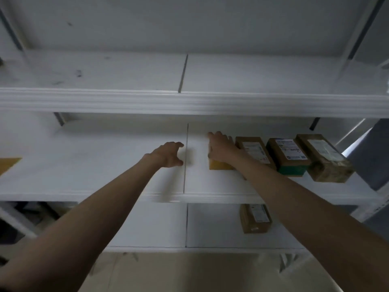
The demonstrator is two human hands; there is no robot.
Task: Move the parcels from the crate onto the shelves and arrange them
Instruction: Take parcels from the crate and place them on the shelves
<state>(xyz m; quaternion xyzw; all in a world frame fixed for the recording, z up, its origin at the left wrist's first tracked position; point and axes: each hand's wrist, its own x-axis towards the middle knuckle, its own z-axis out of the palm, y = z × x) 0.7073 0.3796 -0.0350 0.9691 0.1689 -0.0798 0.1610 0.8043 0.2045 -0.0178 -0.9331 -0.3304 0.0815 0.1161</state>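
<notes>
Right hand lies flat on yellow parcel; left hand hovers spread.

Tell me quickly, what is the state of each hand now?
Left hand: open, fingers loosely curved above the white middle shelf, holding nothing.
Right hand: rests on the yellow rectangular parcel; whether it grips cannot be told.

yellow parcel: mostly hidden under the right hand | brown parcel beside it: near corner covered by the arm | flat brown thing: cut off at left edge | labels: too blurry to read
</notes>
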